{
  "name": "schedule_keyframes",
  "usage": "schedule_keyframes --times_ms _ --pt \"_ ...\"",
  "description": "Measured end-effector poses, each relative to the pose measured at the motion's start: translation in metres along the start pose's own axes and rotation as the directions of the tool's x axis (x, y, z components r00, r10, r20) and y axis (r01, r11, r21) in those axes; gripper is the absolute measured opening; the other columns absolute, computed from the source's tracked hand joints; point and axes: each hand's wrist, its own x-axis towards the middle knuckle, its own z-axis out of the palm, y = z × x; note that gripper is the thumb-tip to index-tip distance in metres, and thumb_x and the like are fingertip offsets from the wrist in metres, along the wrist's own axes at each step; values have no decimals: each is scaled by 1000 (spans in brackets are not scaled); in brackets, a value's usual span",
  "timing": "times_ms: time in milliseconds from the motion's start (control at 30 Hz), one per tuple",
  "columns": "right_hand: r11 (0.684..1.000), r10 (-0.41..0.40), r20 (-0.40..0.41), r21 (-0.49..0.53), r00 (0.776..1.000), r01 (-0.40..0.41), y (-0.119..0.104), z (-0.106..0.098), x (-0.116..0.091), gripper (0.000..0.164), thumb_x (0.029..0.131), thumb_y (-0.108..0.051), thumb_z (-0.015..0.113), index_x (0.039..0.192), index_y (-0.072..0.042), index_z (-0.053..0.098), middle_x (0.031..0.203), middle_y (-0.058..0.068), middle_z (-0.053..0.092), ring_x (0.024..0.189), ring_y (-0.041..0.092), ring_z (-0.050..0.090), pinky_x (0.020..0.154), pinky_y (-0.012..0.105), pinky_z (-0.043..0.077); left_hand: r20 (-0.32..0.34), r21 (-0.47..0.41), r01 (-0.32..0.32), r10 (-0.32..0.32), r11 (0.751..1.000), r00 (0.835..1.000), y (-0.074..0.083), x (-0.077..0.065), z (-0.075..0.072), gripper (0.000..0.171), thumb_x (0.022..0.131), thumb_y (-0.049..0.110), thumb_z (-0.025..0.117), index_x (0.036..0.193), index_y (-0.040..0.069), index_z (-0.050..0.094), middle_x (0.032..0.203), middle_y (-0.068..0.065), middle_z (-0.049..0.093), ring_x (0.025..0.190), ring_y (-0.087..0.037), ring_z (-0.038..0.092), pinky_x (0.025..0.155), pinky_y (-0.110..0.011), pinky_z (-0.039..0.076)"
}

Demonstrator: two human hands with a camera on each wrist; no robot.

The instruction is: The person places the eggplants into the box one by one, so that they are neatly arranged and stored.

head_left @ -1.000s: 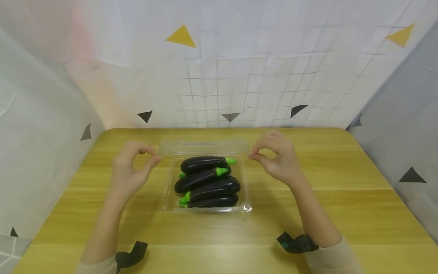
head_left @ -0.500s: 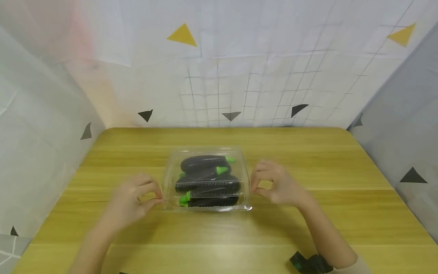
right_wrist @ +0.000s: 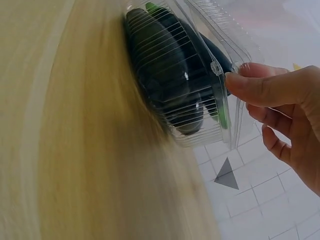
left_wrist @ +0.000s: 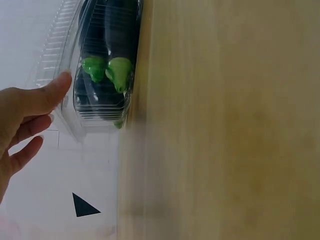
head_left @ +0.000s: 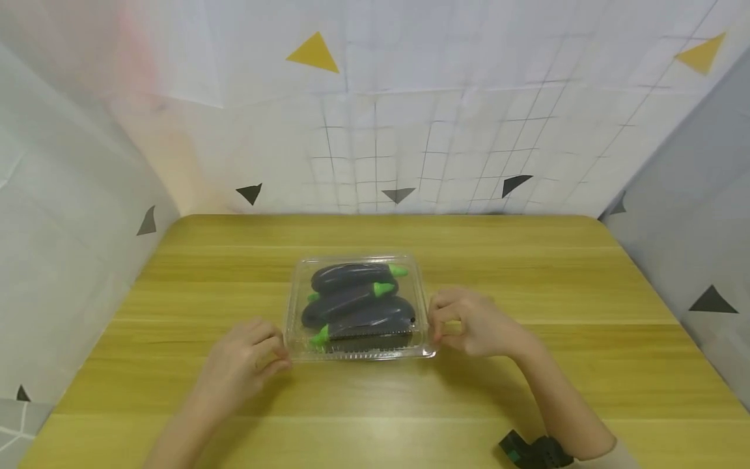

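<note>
A clear plastic clamshell box [head_left: 359, 355] sits on the wooden table, its lid [right_wrist: 215, 25] lowered over several dark eggplants [head_left: 346, 303] with green stem ends. My left hand [head_left: 249, 358] pinches the lid's rim near the front left corner. In the left wrist view, that thumb [left_wrist: 59, 87] lies on the rim while the other fingers are behind it. On the opposite side my right hand [head_left: 469, 322] pinches the rim by the front right corner. The right wrist view shows the right thumb [right_wrist: 245, 85] and forefinger at the edge, with a narrow gap between lid and base.
The wooden table [head_left: 545, 273] extends around the box on all sides. White sheeting with grid lines and triangles [head_left: 398, 143] hangs behind it and along both sides. A black wrist camera mount [head_left: 534, 451] is strapped on the right forearm.
The lid has swung down from its raised position at the back to lie over the eggplants. Both hands have come forward with it, from the far side to the front corners.
</note>
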Motion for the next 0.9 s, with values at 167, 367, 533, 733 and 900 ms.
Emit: schedule_keyframes --times_ms 167,367,533,733,900 --pt "999 33 36 14 999 -34 -3 0 0 31 64 4 78 67 -24 66 84 -19 61 81 3 60 74 28 54 -15 74 -62 64 995 998 4 -3 0 34 52 13 88 79 10 68 86 2 65 77 -15 58 67 -29 53" --pt "998 64 59 3 996 -64 -5 -1 -1 32 65 3 79 66 -26 67 84 -19 61 81 3 60 73 28 53 -12 109 -77 79 991 997 8 -5 2 1 80 5 67 80 4 67 86 -3 64 76 -17 58 65 -27 54" --pt "997 75 67 -10 995 -75 -6 -1 -2 32 65 2 79 66 -27 67 84 -20 61 81 2 59 73 28 53 -27 128 -77 81 989 996 12 -1 3 32 91 7 38 76 2 67 83 -4 64 74 -17 58 62 -26 54" --pt "995 96 78 -11 992 -95 -7 -2 -3 32 65 1 80 67 -28 68 85 -21 61 83 2 60 73 29 53 14 95 -37 35 995 999 14 0 -3 12 70 -2 75 77 6 68 84 -1 64 74 -15 60 63 -26 55" --pt "995 100 109 11 989 -102 -8 -6 -4 27 67 -5 83 73 -29 71 88 -22 61 86 1 60 79 32 54 46 59 29 -31 998 998 11 3 -14 31 59 22 89 82 11 71 86 4 67 74 -12 64 61 -26 55"
